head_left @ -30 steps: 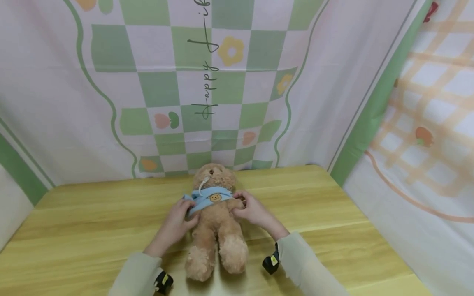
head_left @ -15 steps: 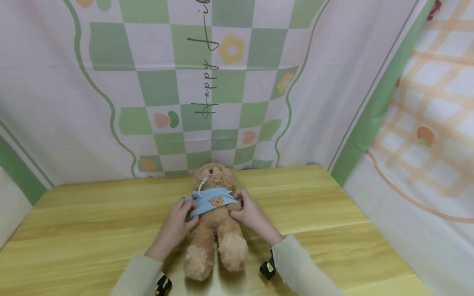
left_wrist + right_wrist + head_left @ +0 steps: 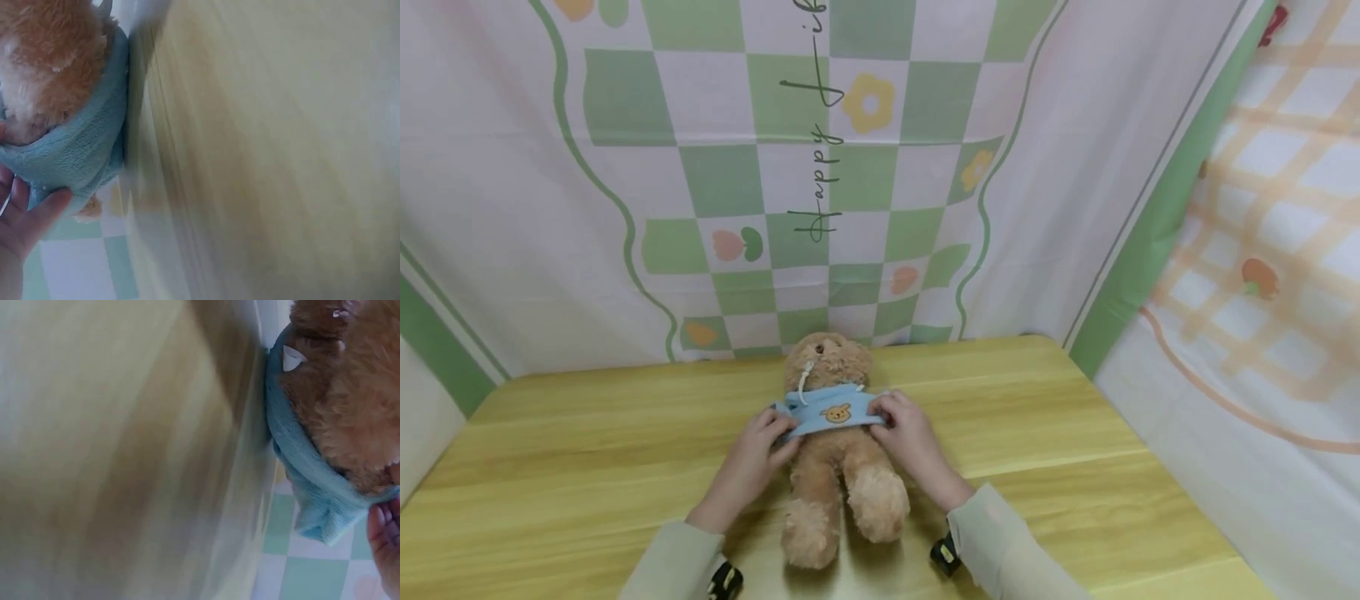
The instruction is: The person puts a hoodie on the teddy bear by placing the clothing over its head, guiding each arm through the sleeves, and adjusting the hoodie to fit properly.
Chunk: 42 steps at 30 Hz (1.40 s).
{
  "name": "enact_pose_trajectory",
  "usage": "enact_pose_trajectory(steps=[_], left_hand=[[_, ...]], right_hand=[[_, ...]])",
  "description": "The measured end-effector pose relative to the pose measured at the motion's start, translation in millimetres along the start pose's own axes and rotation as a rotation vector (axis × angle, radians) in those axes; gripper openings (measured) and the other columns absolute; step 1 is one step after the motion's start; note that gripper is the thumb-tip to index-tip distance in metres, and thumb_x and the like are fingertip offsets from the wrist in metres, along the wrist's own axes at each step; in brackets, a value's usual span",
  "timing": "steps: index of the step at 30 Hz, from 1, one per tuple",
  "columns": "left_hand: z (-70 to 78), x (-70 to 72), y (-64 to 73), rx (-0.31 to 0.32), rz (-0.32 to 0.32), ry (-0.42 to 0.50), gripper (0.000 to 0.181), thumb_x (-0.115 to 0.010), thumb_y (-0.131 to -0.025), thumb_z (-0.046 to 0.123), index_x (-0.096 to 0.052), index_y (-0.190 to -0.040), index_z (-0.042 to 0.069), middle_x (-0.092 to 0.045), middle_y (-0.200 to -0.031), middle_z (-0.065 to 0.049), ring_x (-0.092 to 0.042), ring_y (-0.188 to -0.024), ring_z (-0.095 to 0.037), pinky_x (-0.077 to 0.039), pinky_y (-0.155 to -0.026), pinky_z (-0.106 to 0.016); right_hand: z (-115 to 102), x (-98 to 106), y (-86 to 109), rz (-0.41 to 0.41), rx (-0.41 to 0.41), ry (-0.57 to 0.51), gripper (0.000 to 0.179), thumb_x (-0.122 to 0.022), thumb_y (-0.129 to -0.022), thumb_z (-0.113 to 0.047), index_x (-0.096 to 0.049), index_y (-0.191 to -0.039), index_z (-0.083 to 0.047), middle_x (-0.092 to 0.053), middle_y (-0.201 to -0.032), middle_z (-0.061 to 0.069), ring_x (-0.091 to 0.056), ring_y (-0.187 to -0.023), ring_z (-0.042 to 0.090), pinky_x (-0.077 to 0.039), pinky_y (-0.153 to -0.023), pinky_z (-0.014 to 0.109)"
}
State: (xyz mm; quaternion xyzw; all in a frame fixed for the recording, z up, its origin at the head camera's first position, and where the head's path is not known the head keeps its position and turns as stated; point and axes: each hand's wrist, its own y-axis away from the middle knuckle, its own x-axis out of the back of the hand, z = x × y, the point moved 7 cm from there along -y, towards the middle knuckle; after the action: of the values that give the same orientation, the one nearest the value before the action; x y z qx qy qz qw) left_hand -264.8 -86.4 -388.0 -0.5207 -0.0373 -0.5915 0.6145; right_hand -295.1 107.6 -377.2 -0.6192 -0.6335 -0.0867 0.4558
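A light-brown teddy bear (image 3: 831,467) lies on its back, head toward the wall and legs toward me. Its blue shirt (image 3: 820,410), with a small bear face printed on it, covers the chest while the lower belly shows bare. My left hand (image 3: 752,454) pinches the shirt's hem at the left side. At the opposite side my right hand (image 3: 913,442) pinches the hem between thumb and fingers. Both wrist views show the hem of the blue shirt (image 3: 75,150) running around the bear's fur (image 3: 362,406). The bear's arms are hidden.
The bear lies on a wood-grain table (image 3: 587,450) whose far edge meets a green-and-white checked curtain (image 3: 797,183). A second curtain with an orange check (image 3: 1262,208) hangs along the right side.
My right hand has gone from the bear's arm area to the shirt's hem. The right side of the shirt now reaches lower and covers the arm. The bear's legs have shifted slightly right.
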Motion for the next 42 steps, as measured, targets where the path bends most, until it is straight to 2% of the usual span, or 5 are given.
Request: enact_pose_trajectory(steps=[9,18,31,36,42], left_hand=[[0.9,-2.6,2.0,-0.033,-0.018,-0.007,0.014,-0.072,-0.081,0.003,-0.068,-0.095,0.003,-0.057,-0.092,-0.007,-0.056,-0.085,-0.020,-0.051,-0.073,-0.032],[1.5,-0.9,0.9,0.043,0.022,-0.042,0.026,-0.080,-0.072,0.007,-0.056,-0.082,0.007,-0.053,-0.081,-0.001,-0.050,-0.074,-0.011,-0.048,-0.064,-0.026],[9.5,1.1,3.1,-0.051,-0.032,-0.025,0.007,-0.069,-0.081,-0.004,-0.067,-0.081,0.002,-0.055,-0.087,-0.006,-0.053,-0.080,-0.015,-0.049,-0.066,-0.025],[1.3,0.5,5.0,0.051,-0.085,-0.063,0.011,-0.074,-0.076,0.005,-0.066,-0.084,0.005,-0.054,-0.089,-0.004,-0.052,-0.078,-0.012,-0.049,-0.064,-0.022],[-0.7,-5.2,-0.6,0.159,-0.192,-0.234,0.040,-0.075,-0.077,0.048,-0.061,-0.087,0.012,-0.057,-0.100,-0.009,-0.054,-0.083,-0.017,-0.050,-0.065,-0.028]], right_hand=[[-1,3,-0.8,-0.160,-0.071,-0.082,0.010,-0.070,-0.085,-0.007,-0.062,-0.081,-0.012,-0.058,-0.101,0.007,-0.060,-0.098,0.023,-0.053,-0.089,0.042],[-1,5,-0.2,-0.097,-0.106,-0.044,0.014,-0.070,-0.082,-0.001,-0.057,-0.081,-0.008,-0.057,-0.092,0.007,-0.056,-0.085,0.016,-0.053,-0.075,0.032],[-11,6,5.3,-0.103,-0.025,-0.038,0.008,-0.069,-0.085,-0.006,-0.062,-0.082,-0.008,-0.058,-0.085,0.004,-0.059,-0.078,0.015,-0.054,-0.071,0.026],[2,2,8.3,-0.116,-0.133,-0.227,0.016,-0.068,-0.084,0.002,-0.058,-0.097,-0.001,-0.056,-0.099,0.012,-0.059,-0.090,0.021,-0.055,-0.081,0.029],[11,-3,11.1,-0.125,-0.217,-0.344,0.024,-0.072,-0.081,0.000,-0.058,-0.100,0.003,-0.058,-0.104,0.018,-0.062,-0.098,0.031,-0.056,-0.084,0.034]])
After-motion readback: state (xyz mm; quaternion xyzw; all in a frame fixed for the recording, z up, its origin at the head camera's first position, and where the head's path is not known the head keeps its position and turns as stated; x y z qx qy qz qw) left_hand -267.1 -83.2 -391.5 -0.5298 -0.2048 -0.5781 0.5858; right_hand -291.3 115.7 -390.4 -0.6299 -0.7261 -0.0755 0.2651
